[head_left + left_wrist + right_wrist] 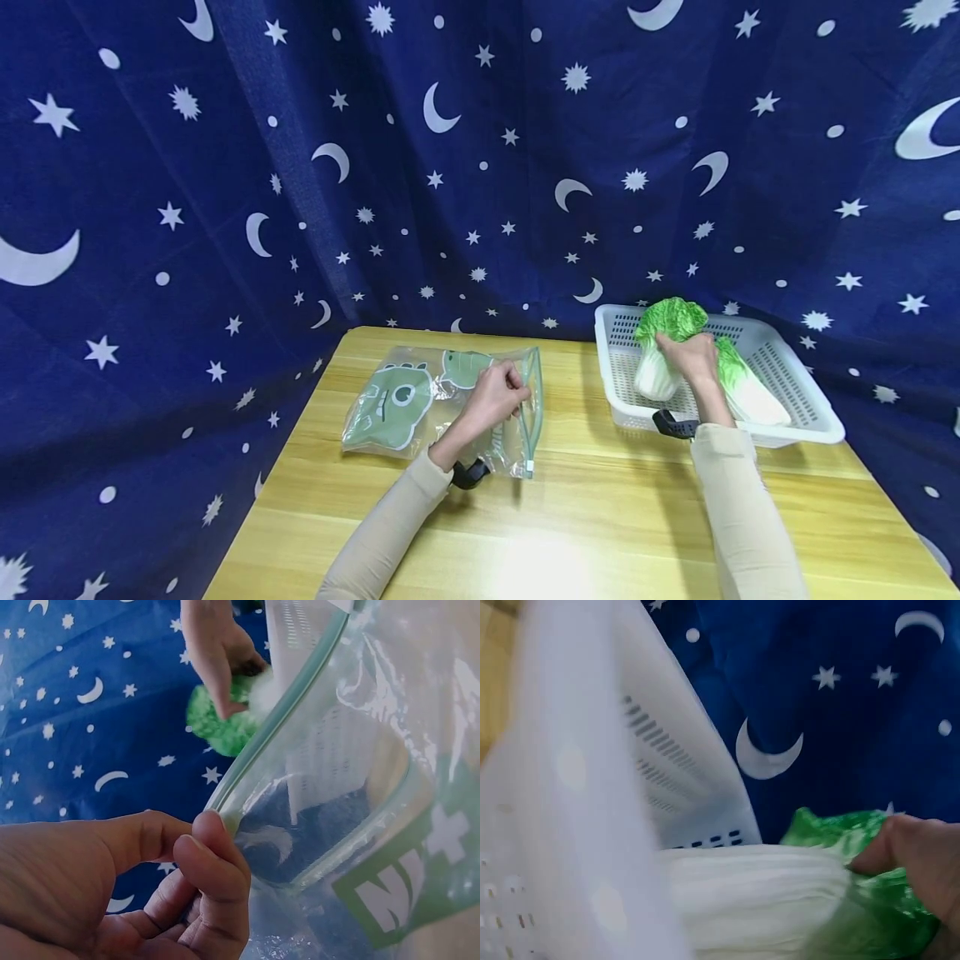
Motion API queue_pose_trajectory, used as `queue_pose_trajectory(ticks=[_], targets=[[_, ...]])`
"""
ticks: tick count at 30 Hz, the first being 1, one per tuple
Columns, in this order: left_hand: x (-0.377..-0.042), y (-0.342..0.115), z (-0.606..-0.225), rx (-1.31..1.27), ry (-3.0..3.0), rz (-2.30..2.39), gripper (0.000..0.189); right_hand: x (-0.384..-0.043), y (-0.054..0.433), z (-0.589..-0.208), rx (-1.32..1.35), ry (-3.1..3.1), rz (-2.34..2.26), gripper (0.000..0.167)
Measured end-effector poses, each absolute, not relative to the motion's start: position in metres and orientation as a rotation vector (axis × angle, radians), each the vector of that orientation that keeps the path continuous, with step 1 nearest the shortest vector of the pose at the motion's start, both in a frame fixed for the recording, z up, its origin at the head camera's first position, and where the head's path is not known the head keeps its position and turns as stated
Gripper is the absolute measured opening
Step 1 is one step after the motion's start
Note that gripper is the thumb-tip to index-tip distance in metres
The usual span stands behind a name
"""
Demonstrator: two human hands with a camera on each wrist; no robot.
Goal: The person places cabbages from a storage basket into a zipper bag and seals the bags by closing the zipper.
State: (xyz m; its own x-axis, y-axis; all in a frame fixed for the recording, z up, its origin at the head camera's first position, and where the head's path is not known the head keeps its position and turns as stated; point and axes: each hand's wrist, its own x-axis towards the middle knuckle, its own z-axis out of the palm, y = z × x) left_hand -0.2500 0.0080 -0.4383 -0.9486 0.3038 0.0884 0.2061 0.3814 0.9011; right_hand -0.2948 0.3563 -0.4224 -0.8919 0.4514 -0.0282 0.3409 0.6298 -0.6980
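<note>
My left hand [495, 392] pinches the rim of a clear zip bag [450, 421] printed with a green cartoon dinosaur. In the left wrist view, thumb and forefinger hold the bag's green zip edge [300, 682], and the mouth gapes beside them. My right hand [692, 357] grips a napa cabbage [656, 375] around its leafy green part, over the white basket [813, 433]. Its white stem [757, 896] points down into the basket in the right wrist view. A second napa cabbage [750, 392] lies in the basket, right of my hand.
The wooden table [585, 500] carries the bag on the left and the basket at the back right. A dark blue curtain [510, 208] with white moons and stars hangs right behind the table's far edge and along its sides.
</note>
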Motion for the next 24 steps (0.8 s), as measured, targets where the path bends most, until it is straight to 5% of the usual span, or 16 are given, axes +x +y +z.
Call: queue_pose_trajectory(ticks=[24], targets=[[-0.256, 0.011, -0.437, 0.436, 2.529, 1.633, 0.011, -0.246, 0.325, -0.427, -0.422, -1.983, 1.161, 0.071]])
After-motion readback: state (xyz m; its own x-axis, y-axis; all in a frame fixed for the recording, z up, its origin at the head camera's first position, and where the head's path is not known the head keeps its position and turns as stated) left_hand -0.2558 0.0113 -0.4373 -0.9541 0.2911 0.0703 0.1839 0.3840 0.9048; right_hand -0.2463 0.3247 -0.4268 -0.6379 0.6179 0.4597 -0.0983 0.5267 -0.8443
